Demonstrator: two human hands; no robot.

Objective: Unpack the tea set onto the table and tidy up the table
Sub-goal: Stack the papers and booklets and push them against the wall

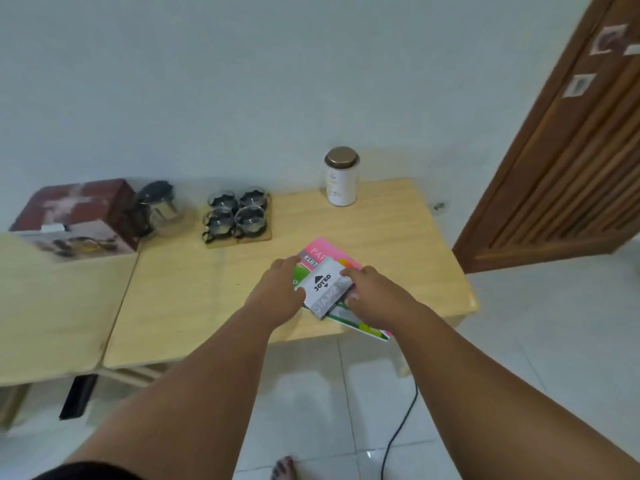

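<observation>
1. Far left of frame, mid-height: red tea set box (74, 216) lies on its side on a second pale wood surface (45, 306); pic of the set printed on its near face.
2. Just right of the box: glass teapot (157, 206) w/ dark lid, upright, touching or nearly touching the box; blurry, can't tell which.
3. Center-left, mid-frame: 4 glass cups (236, 216) w/ dark holders in a 2x2 block on a small wooden tray (263, 236), which sits on the main surface (194, 306).
4. Lower center: left hand (278, 292), palm down, fingers curled on the left edge of a grey "JOYKO" stamp pad box (325, 289); thumb on the box's near left side.
5. The grey box sits on top of a pink/green booklet stack (322, 249), near the front right part of the surface. Near corner of the stack (375, 332) overhangs the front edge.
6. Right of the box: right hand (372, 292), palm down, fingers pinching the box's right edge. Both hands grip the same box from opposite sides.
7. Upper center-right: white canister (341, 178) w/ bronze lid, upright at the back edge, by the wall, well apart from the hands.
8. Far right: brown wooden door (571, 150), w/ stickers near top.
9. Bottom: white tiled floor (311, 393), black cable (398, 434), toes of a bare foot (284, 469).
</observation>
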